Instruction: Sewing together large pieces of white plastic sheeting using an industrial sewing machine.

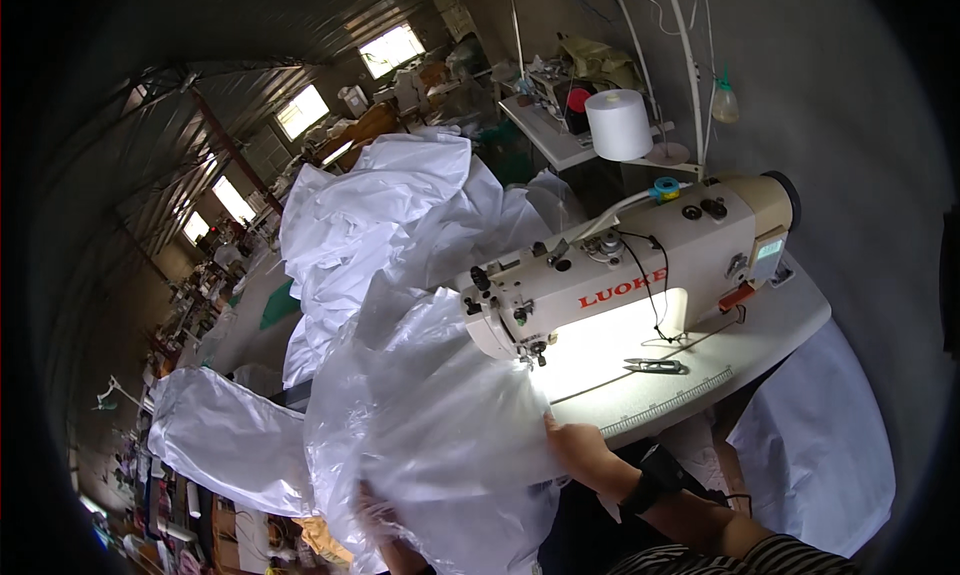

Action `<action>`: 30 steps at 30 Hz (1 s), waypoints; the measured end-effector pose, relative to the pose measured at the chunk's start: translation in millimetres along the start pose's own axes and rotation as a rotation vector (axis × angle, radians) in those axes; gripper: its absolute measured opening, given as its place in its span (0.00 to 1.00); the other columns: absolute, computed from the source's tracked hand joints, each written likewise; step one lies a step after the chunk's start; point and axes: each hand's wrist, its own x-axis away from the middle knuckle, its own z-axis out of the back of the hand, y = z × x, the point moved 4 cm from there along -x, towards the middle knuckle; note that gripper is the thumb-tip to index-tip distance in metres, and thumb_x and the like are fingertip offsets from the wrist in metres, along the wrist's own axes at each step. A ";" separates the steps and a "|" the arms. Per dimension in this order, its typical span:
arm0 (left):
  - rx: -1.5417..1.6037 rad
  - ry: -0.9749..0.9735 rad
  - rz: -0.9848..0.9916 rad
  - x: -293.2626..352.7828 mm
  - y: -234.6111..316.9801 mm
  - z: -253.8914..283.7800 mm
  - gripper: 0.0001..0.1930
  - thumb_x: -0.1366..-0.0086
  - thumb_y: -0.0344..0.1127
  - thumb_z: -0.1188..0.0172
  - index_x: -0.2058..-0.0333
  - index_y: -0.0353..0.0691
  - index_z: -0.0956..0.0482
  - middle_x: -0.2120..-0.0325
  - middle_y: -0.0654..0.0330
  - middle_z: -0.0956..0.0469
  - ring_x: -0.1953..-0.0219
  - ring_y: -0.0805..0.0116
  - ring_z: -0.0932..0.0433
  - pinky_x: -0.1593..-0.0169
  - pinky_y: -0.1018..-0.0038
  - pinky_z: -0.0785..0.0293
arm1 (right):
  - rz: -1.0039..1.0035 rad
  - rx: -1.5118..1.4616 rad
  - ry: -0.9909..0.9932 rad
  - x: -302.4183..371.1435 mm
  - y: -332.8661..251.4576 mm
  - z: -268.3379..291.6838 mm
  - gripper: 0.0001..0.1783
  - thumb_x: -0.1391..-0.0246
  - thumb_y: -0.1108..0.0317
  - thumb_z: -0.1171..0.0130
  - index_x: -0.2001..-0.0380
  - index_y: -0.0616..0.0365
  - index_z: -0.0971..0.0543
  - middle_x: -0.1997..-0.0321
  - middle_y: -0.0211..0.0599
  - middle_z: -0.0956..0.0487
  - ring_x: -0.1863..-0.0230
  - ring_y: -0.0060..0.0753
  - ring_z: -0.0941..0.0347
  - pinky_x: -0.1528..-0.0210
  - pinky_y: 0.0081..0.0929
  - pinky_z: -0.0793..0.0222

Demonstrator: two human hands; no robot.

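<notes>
A large white, partly see-through plastic sheet (420,405) drapes over the near left side of a white sewing machine (620,265), its right edge under the needle area. At that edge, just in front of the needle, my right hand (582,453) is closed with the sheet's border between thumb and fingers; a dark band circles the wrist. Lower left, my left hand (376,515) shows dimly through the sheet, and its fingers are blurred and veiled. Thread snips (656,366) lie on the lit machine bed, right of the needle.
Heaped white fabric (390,205) rises behind the sheet, and more white cloth (820,445) hangs at the right. A thread cone (618,125) stands behind the machine. Another sewing table (560,145) is farther back. A ruler strip (670,400) runs along the bed's front edge.
</notes>
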 end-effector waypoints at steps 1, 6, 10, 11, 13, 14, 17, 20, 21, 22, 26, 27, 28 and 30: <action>0.009 -0.005 0.009 -7.0 0.5 0.4 0.20 0.35 0.40 0.44 0.47 0.38 0.29 0.47 0.50 0.29 0.43 0.53 0.30 0.47 0.57 0.29 | -0.034 0.056 -0.054 -10.4 1.2 -2.1 0.28 0.44 0.70 0.54 0.40 0.70 0.37 0.79 0.40 0.20 0.78 0.41 0.21 0.78 0.34 0.28; 0.028 -0.029 0.090 7.3 -6.9 20.3 0.21 0.35 0.40 0.45 0.45 0.39 0.30 0.45 0.49 0.31 0.41 0.51 0.31 0.46 0.55 0.30 | -0.040 0.156 -0.031 -29.1 8.3 6.4 0.24 0.42 0.70 0.55 0.42 0.67 0.33 0.80 0.37 0.20 0.80 0.37 0.22 0.81 0.31 0.30; 0.024 -0.111 0.240 43.1 -13.3 49.6 0.23 0.34 0.41 0.45 0.43 0.40 0.32 0.43 0.49 0.32 0.40 0.49 0.33 0.46 0.53 0.31 | -0.017 0.159 0.011 -0.5 15.3 12.8 0.21 0.42 0.70 0.54 0.45 0.62 0.29 0.80 0.36 0.20 0.81 0.37 0.22 0.81 0.33 0.31; 0.010 -0.152 0.308 52.7 -16.4 54.7 0.23 0.34 0.41 0.46 0.43 0.40 0.32 0.43 0.49 0.33 0.40 0.49 0.33 0.46 0.53 0.31 | 0.006 0.139 0.056 9.3 15.0 15.3 0.20 0.42 0.70 0.53 0.47 0.60 0.28 0.80 0.36 0.21 0.80 0.38 0.22 0.81 0.34 0.31; -0.076 -0.175 0.507 76.7 -26.8 65.2 0.24 0.34 0.41 0.46 0.42 0.40 0.33 0.42 0.48 0.33 0.39 0.48 0.34 0.45 0.52 0.31 | 0.007 0.157 0.000 22.3 17.4 16.5 0.21 0.45 0.73 0.49 0.46 0.59 0.27 0.80 0.31 0.21 0.78 0.35 0.21 0.78 0.28 0.28; -0.297 -0.051 0.672 89.4 -34.8 75.6 0.29 0.32 0.44 0.48 0.35 0.45 0.42 0.34 0.51 0.45 0.33 0.45 0.45 0.41 0.44 0.40 | 0.020 0.104 0.020 25.8 17.0 19.5 0.20 0.45 0.74 0.49 0.48 0.58 0.26 0.80 0.32 0.21 0.77 0.35 0.21 0.78 0.29 0.28; -0.394 -0.114 0.467 141.1 -56.8 74.4 0.18 0.35 0.41 0.42 0.52 0.36 0.25 0.56 0.53 0.20 0.51 0.60 0.22 0.53 0.64 0.23 | 0.026 0.037 0.063 34.1 17.6 29.5 0.17 0.45 0.73 0.48 0.51 0.57 0.25 0.79 0.35 0.20 0.76 0.38 0.20 0.77 0.31 0.27; -0.865 0.024 0.750 183.7 -67.5 80.3 0.17 0.35 0.40 0.42 0.53 0.33 0.25 0.57 0.52 0.20 0.57 0.60 0.18 0.61 0.64 0.20 | -0.004 -0.144 0.097 38.5 22.3 37.3 0.16 0.45 0.68 0.47 0.52 0.55 0.24 0.78 0.42 0.21 0.76 0.44 0.22 0.74 0.38 0.27; -1.002 0.080 0.814 191.0 -66.8 75.3 0.17 0.35 0.38 0.42 0.54 0.32 0.25 0.58 0.51 0.19 0.60 0.60 0.17 0.64 0.66 0.20 | -0.005 -0.132 0.063 38.9 23.6 37.0 0.16 0.45 0.67 0.46 0.52 0.56 0.24 0.77 0.42 0.20 0.76 0.45 0.22 0.73 0.37 0.27; -1.162 0.134 0.789 198.8 -64.1 63.3 0.14 0.35 0.36 0.41 0.56 0.32 0.23 0.61 0.52 0.18 0.63 0.61 0.17 0.66 0.70 0.20 | 0.018 -0.127 0.084 39.4 23.0 37.6 0.16 0.45 0.67 0.45 0.53 0.56 0.24 0.75 0.41 0.20 0.75 0.45 0.21 0.72 0.37 0.26; -0.915 -0.340 0.402 197.9 -63.2 -54.0 0.09 0.35 0.28 0.43 0.57 0.32 0.22 0.61 0.54 0.18 0.62 0.67 0.17 0.63 0.74 0.21 | 0.040 -0.208 0.186 38.3 22.1 36.5 0.14 0.46 0.64 0.43 0.56 0.54 0.23 0.71 0.41 0.19 0.71 0.44 0.21 0.70 0.38 0.26; -0.984 -0.410 0.111 191.5 -58.2 -85.7 0.11 0.35 0.26 0.43 0.55 0.33 0.22 0.60 0.55 0.18 0.60 0.68 0.18 0.62 0.75 0.21 | 0.032 -0.146 0.164 36.9 21.2 33.4 0.11 0.46 0.63 0.43 0.60 0.53 0.23 0.73 0.40 0.20 0.72 0.44 0.21 0.71 0.39 0.27; -1.042 -0.272 -0.120 177.0 -50.7 -105.8 0.14 0.37 0.25 0.41 0.51 0.36 0.22 0.57 0.54 0.19 0.53 0.62 0.20 0.53 0.71 0.24 | 0.064 -0.074 0.179 36.4 19.5 32.4 0.10 0.45 0.64 0.44 0.62 0.54 0.24 0.77 0.37 0.22 0.76 0.41 0.22 0.74 0.37 0.28; -1.272 -0.192 -0.540 147.8 -34.7 -133.3 0.23 0.39 0.24 0.43 0.44 0.36 0.30 0.46 0.48 0.27 0.42 0.51 0.29 0.40 0.64 0.35 | 0.069 -0.068 0.200 35.4 18.9 29.9 0.07 0.46 0.66 0.45 0.63 0.54 0.25 0.78 0.37 0.22 0.77 0.41 0.22 0.75 0.37 0.28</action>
